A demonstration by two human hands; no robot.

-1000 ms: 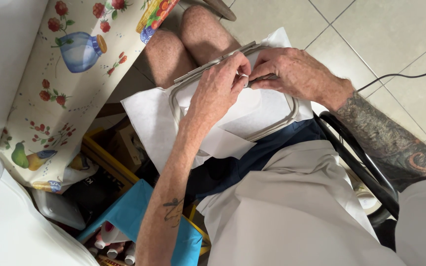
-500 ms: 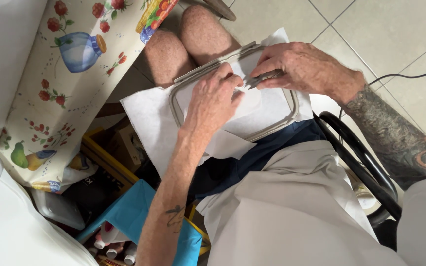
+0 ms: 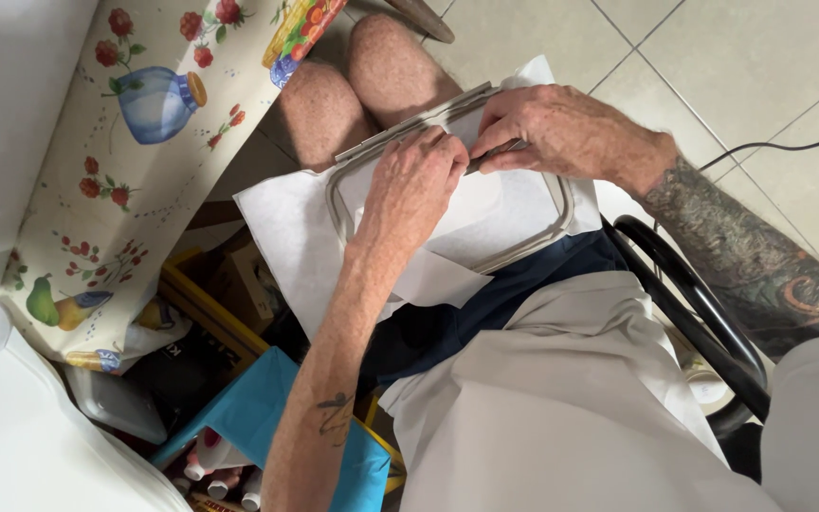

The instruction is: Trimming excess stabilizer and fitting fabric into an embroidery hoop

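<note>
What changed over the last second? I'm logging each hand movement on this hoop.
The left hand slid slightly along the grey frame, toward its top edge, closing on the right hand. The right hand keeps pinching a small dark tool there. Frame and white fabric stayed on the lap.

The person's lap (image 3: 381, 85) carried the work: a white sheet (image 3: 286, 237) lay spread across the bare thighs, and a grey rounded-rectangular frame (image 3: 561, 213) rested flat on that sheet, over a tiled floor (image 3: 713, 57).
</note>
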